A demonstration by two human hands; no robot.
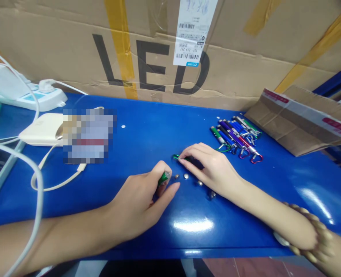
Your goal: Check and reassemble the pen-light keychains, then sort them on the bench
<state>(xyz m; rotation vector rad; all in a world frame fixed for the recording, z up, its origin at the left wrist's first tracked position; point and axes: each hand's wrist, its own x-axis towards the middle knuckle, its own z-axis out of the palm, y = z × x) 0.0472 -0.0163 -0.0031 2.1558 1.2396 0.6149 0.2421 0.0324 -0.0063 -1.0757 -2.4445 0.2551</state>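
My left hand (141, 196) is closed around a small green metal tube (164, 177), whose silvery end pokes out between the fingers. The rest of the tube is hidden by the hand. To the right, my right hand (209, 161) pinches a shiny green piece that looks like a carabiner clip (176, 157) at the table surface; whatever else lies under the palm is hidden. Between and below the hands lie several small silvery parts resembling button cells, among them one round cell (186, 176) and another (199, 183) under the right hand. A darker metal bit (212, 195) sits nearest the wrist.
Several colored mini flashlights with carabiners (233, 134) are piled at the back right, beside a brown paper package (300, 119). A large carton (155, 50) walls off the back. On the left are a white power bank (43, 129), a power strip (29, 98) and loose cables.
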